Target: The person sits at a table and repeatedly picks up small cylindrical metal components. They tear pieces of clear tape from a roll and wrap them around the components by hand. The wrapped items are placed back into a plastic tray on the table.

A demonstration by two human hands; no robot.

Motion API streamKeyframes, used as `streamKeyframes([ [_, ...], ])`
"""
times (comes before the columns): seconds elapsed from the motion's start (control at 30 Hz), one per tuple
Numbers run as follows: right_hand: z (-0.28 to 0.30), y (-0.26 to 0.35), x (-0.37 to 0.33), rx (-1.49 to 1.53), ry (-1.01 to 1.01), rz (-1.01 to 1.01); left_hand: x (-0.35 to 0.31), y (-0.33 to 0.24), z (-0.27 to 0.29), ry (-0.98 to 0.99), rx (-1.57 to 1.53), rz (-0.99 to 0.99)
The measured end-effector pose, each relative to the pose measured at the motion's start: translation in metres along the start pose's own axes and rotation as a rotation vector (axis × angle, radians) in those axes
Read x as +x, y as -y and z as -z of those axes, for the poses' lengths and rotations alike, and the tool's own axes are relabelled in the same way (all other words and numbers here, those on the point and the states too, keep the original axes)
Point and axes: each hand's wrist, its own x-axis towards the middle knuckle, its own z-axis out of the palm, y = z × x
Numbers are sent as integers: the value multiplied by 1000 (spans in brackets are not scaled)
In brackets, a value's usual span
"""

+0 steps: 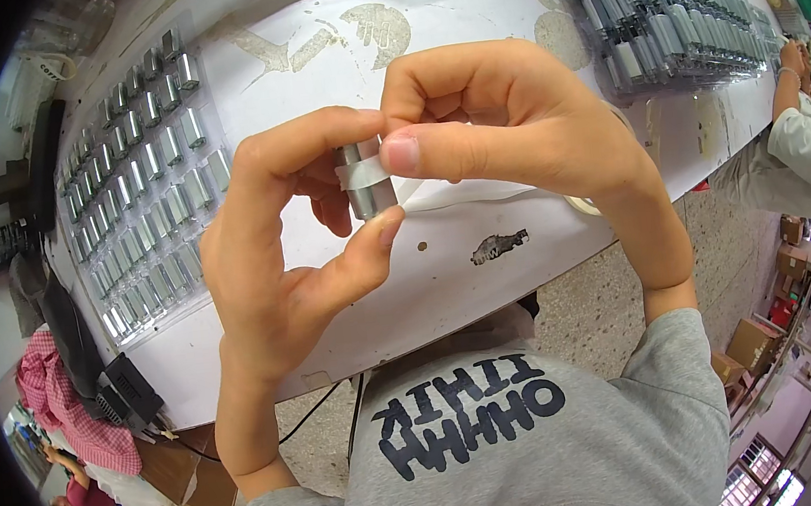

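Note:
My left hand (287,255) pinches a small silver metal cylinder (370,193) between thumb and forefinger, held upright above the white table (458,0). A strip of white tape (362,172) lies across the cylinder's upper half. My right hand (500,115) presses that tape against the cylinder with its thumb, the other fingers curled above. More tape trails off to the right beneath my right hand, toward a partly hidden tape roll (583,205).
A clear tray (136,182) with rows of several similar silver cylinders lies on the table's left. A larger stack of filled trays (667,13) sits at the back right. Another person (809,141) works at the right edge. Cardboard boxes (751,340) stand on the floor.

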Motion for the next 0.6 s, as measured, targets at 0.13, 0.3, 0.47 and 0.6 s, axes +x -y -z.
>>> streamKeyframes([
  [0.13, -4, -6, 3, -18, -60, 84, -1, 3, 1, 22, -34, -4],
  [0.3, -7, -12, 7, -45, -54, 136, 0, 4, 1, -24, -146, -3],
  [0.47, -9, -14, 6, -23, -74, 167, 0, 1, -5, -85, -246, 13],
  [0.6, -9, -18, 7, -144, -200, 270, 3, 0, -7, -68, -263, 29],
])
